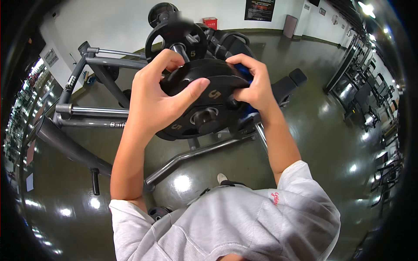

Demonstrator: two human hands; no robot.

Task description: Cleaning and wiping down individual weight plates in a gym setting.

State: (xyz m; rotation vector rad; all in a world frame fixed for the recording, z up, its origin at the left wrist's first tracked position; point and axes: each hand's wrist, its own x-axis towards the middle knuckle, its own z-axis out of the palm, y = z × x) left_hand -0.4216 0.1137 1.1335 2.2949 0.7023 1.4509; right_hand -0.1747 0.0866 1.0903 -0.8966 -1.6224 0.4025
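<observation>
A black weight plate [214, 86] with gold figures on its face sits around a thick bar end [207, 121] in front of my chest. My left hand [156, 98] holds its left side, thumb across the face and fingers behind the upper rim. On the upper right, my right hand [256, 84] grips the plate with the thumb at an opening in the face and the fingers over the rim. A darker rim shows close behind, but I cannot tell whether it is a second plate. Farther back, another black plate [198, 44] hangs by a metal sleeve [179, 51].
Grey steel tubes of a gym machine [111, 62] run along the left, with a black peg [95, 182] low down. A bent chrome bar [196, 148] crosses below the plate. To the right are a padded bench [287, 84] and more gym machines [362, 88]. A red box [210, 23] stands by the wall.
</observation>
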